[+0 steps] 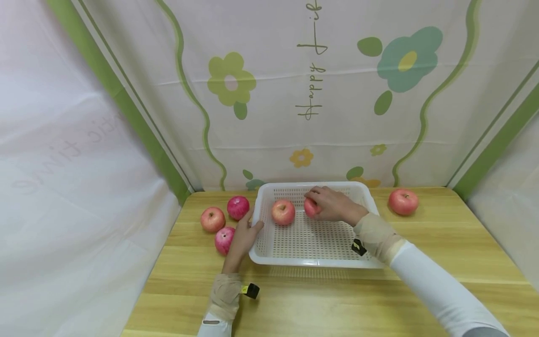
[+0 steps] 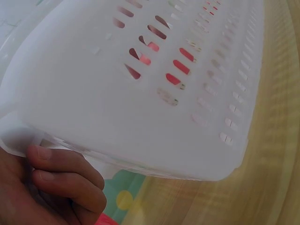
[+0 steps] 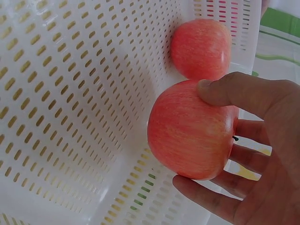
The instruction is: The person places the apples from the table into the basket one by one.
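A white perforated plastic basket (image 1: 316, 260) stands on the wooden table. My left hand (image 1: 243, 238) grips its left rim, and in the left wrist view the fingers (image 2: 70, 180) curl beneath the edge. Inside the basket my right hand (image 1: 334, 204) holds a red apple (image 3: 192, 131) between thumb and fingers, its stem facing the palm. Another red apple (image 1: 283, 212) lies in the basket to the left of the held one; the right wrist view shows this second apple (image 3: 201, 49) close behind. Whether the held apple touches the basket floor I cannot tell.
Left of the basket lie a red apple (image 1: 212, 219) and two magenta round fruits, one behind (image 1: 238, 208) and one nearer (image 1: 225, 240), partly behind my left hand. Another red apple (image 1: 403, 202) sits at the table's back right. A printed curtain (image 1: 269, 131) hangs along the back edge.
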Action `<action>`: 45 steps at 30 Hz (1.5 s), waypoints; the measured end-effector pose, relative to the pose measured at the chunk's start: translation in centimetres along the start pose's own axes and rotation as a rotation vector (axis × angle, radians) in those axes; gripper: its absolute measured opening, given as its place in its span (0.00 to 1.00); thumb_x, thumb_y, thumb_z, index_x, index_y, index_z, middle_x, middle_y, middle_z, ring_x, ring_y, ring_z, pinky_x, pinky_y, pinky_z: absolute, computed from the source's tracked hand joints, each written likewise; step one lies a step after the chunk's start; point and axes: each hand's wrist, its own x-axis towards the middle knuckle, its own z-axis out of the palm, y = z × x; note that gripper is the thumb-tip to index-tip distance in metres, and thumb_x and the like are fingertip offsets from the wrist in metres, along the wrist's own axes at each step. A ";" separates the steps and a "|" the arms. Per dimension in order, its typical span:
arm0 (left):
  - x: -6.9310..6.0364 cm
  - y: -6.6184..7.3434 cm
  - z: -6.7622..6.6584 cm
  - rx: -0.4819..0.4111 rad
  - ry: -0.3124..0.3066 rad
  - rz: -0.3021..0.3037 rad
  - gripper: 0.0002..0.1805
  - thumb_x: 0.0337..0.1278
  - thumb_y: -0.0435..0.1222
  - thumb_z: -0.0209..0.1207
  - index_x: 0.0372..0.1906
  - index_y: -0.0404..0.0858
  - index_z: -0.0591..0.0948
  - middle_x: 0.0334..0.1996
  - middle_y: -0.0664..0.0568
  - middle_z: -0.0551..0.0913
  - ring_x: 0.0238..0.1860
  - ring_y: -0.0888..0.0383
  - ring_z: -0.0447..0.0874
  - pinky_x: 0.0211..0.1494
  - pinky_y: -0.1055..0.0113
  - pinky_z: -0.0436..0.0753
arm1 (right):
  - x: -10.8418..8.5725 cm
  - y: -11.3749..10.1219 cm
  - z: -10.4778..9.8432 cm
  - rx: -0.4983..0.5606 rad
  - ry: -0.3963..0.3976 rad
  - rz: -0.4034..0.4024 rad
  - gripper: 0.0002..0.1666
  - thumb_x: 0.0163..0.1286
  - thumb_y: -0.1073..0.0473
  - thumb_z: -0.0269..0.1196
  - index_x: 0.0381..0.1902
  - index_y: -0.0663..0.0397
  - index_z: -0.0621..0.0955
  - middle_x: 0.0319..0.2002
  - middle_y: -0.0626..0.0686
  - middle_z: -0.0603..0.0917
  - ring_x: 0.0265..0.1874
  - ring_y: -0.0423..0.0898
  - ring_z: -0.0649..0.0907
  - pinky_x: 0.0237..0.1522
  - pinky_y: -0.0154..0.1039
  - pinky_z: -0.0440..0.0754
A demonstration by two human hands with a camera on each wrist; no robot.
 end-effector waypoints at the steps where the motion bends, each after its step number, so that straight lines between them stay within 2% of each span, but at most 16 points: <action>1: 0.0 0.0 0.0 -0.001 -0.001 0.002 0.37 0.75 0.39 0.57 0.85 0.49 0.63 0.59 0.30 0.85 0.51 0.36 0.92 0.45 0.47 0.93 | 0.0 0.0 0.1 0.002 -0.002 0.000 0.39 0.65 0.48 0.73 0.72 0.56 0.78 0.69 0.62 0.78 0.64 0.61 0.80 0.53 0.61 0.87; 13: -0.1 0.1 0.0 -0.009 -0.005 0.011 0.37 0.75 0.38 0.56 0.85 0.47 0.62 0.59 0.29 0.85 0.52 0.35 0.91 0.45 0.47 0.93 | 0.4 -0.4 0.6 0.012 0.004 -0.014 0.40 0.64 0.47 0.75 0.70 0.58 0.79 0.67 0.61 0.79 0.64 0.61 0.80 0.55 0.61 0.86; 28: -0.1 0.2 0.0 0.002 -0.001 -0.001 0.37 0.75 0.39 0.57 0.85 0.48 0.62 0.59 0.31 0.85 0.51 0.37 0.92 0.45 0.48 0.93 | 0.9 -0.4 1.3 -0.001 0.004 -0.031 0.35 0.64 0.49 0.73 0.67 0.57 0.81 0.63 0.59 0.81 0.60 0.60 0.81 0.53 0.59 0.86; 34: -0.2 0.3 0.1 -0.021 0.000 0.004 0.37 0.75 0.38 0.56 0.85 0.47 0.62 0.58 0.28 0.85 0.51 0.35 0.91 0.44 0.47 0.93 | 0.8 -0.6 1.5 0.006 0.010 -0.028 0.35 0.64 0.48 0.73 0.67 0.57 0.81 0.63 0.59 0.81 0.60 0.59 0.82 0.56 0.58 0.85; 40: -0.2 0.3 0.1 -0.023 -0.001 0.006 0.37 0.74 0.38 0.56 0.85 0.47 0.62 0.58 0.27 0.85 0.51 0.34 0.91 0.45 0.47 0.93 | 0.7 -0.7 1.7 0.007 -0.004 -0.011 0.37 0.63 0.48 0.74 0.67 0.57 0.81 0.63 0.58 0.81 0.59 0.59 0.82 0.48 0.57 0.87; 45: -0.2 0.3 0.1 -0.017 0.000 0.006 0.37 0.75 0.38 0.56 0.85 0.47 0.62 0.59 0.28 0.84 0.52 0.34 0.91 0.45 0.47 0.93 | 0.7 -0.7 1.9 -0.001 -0.005 -0.009 0.38 0.63 0.47 0.74 0.68 0.57 0.81 0.64 0.59 0.81 0.60 0.60 0.82 0.47 0.57 0.87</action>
